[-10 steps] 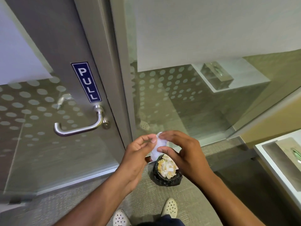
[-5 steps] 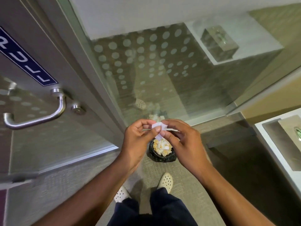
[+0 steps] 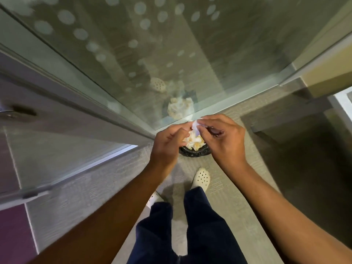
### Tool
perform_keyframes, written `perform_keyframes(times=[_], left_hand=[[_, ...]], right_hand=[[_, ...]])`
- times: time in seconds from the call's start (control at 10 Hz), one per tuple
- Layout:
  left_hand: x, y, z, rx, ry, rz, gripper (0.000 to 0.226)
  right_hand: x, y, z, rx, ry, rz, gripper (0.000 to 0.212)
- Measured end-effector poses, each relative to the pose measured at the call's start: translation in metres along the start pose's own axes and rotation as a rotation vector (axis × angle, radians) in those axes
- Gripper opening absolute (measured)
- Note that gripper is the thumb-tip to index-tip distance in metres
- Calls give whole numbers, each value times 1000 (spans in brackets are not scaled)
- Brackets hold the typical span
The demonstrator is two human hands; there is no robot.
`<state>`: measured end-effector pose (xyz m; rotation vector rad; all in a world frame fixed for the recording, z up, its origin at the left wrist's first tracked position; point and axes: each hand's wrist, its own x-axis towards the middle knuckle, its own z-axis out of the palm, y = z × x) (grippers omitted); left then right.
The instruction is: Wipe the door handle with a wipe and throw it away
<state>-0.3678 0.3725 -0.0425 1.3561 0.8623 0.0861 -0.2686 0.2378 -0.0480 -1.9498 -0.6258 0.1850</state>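
A small white wipe (image 3: 195, 126) is pinched between the fingertips of my left hand (image 3: 167, 143) and my right hand (image 3: 224, 138), held directly above a small black bin (image 3: 194, 151) on the carpet. The bin is full of crumpled white and yellowish wipes (image 3: 194, 142). Only the base of the door handle (image 3: 7, 112) shows, blurred, at the far left edge of the door; the lever itself is out of view.
A glass wall with frosted dots (image 3: 171, 54) stands right behind the bin and reflects it. My feet in white perforated shoes (image 3: 202, 177) stand just in front of the bin. A white counter edge (image 3: 342, 100) sits at the right.
The view has tilted down and to the right, so the handle and PULL sign have slid out of frame. Both hands stay together on the wipe, now over the bin.
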Motion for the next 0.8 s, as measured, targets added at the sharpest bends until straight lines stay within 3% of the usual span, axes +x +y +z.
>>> perform_keyframes(times=[0.1,0.3,0.4,0.5,0.6,0.8], left_hand=[[27,-53,3,210,142,23,20],[47,-123,11,357,240,-26,21],[44,-142,13,351,268,-45,20],[42,-158,18,316,245,-60,26],[43,-162,23,305,240,-32,27],[48,-164,31,530,148,106,21]], right_hand=[[-4,56,21,-91,45,-69,13],[-16,164,69,-271,59,-111,12],[-19,208,88,-413,-88,43,21],[-27,257,106,-570,-403,355,39],[-33,266,105,-629,-462,372,45],[-45,238,94,-656,-437,199,31]])
